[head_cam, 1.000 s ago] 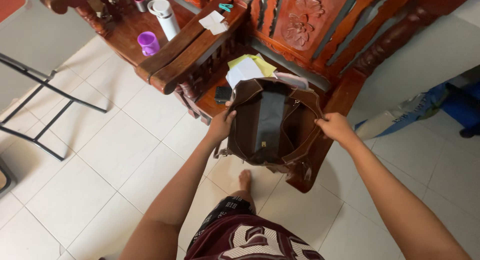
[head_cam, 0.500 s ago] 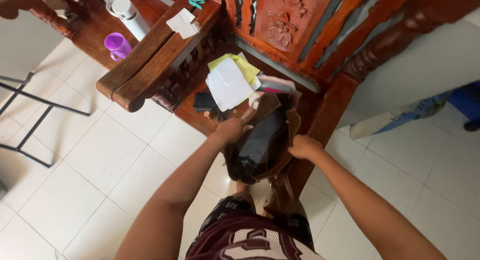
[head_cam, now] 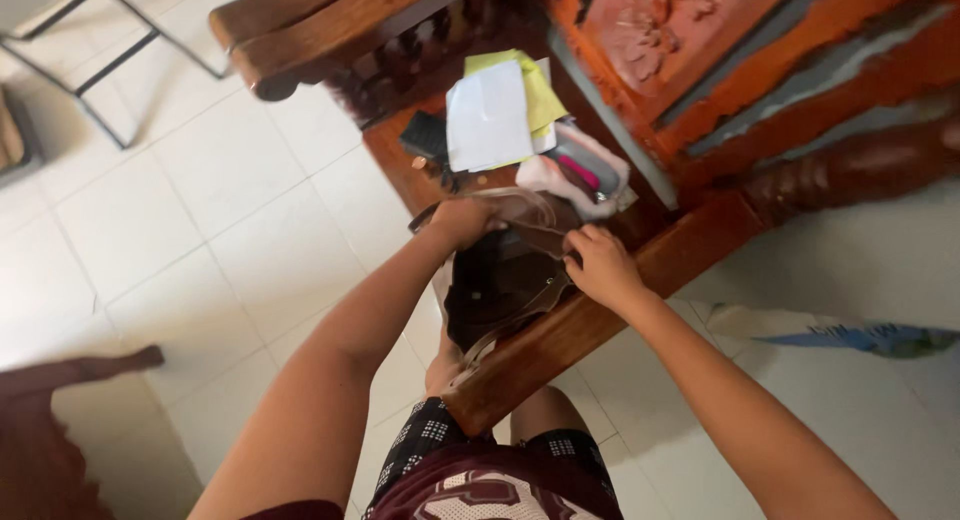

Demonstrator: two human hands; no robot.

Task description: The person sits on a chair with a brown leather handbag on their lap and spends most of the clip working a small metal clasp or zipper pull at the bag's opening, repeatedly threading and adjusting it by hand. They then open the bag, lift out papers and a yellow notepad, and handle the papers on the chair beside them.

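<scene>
Wooden chair seat [head_cam: 640, 270] bears a dark brown bag [head_cam: 500, 280], gripped by left hand [head_cam: 465, 220] and right hand [head_cam: 600, 265].

Your left hand [head_cam: 465, 222] and right hand [head_cam: 600, 268] grip the brown bag [head_cam: 500, 280] at the wooden chair's [head_cam: 560, 330] front edge. White and yellow papers [head_cam: 490, 115] lie on the chair's seat, just behind the bag.
</scene>
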